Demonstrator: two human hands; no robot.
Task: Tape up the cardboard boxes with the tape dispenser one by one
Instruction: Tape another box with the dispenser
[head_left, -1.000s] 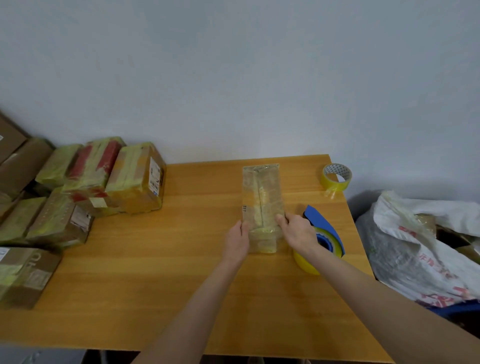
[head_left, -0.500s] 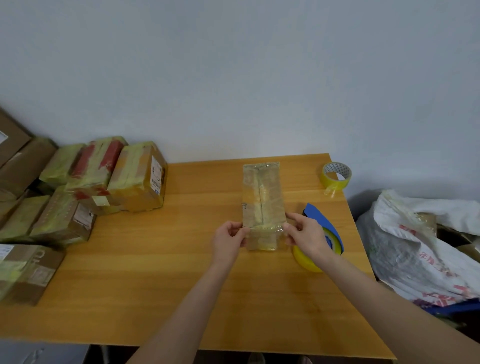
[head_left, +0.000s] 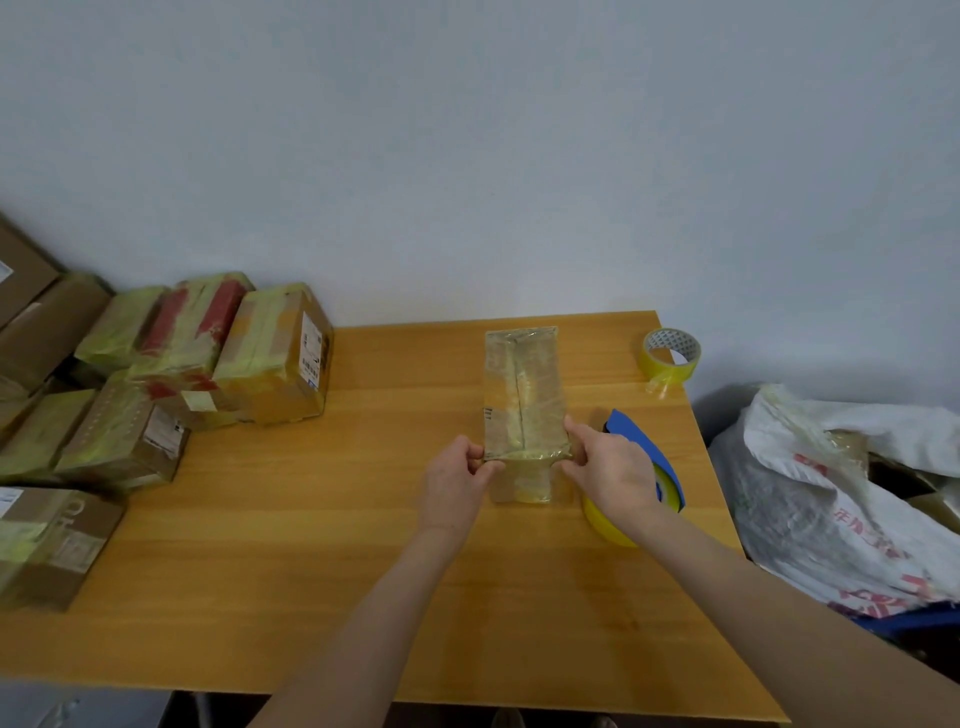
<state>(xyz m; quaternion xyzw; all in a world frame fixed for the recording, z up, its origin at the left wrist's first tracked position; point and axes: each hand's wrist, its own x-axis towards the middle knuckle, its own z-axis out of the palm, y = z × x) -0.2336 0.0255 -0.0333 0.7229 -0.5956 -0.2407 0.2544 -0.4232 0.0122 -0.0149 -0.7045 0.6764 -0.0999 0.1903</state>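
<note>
A narrow cardboard box wrapped in yellowish clear tape lies lengthwise on the wooden table. My left hand pinches its near left corner between thumb and fingers. At the near right corner, my right hand grips the box the same way. Just right of the box sits the blue tape dispenser with its yellow roll, partly hidden behind my right hand.
Several taped boxes are piled along the table's left side and beyond its edge. A loose roll of yellow tape stands at the far right corner. White plastic bags lie on the floor to the right.
Both hands slid from lying over the box's near end to pinching its near corners. The box's near end looks slightly raised.
</note>
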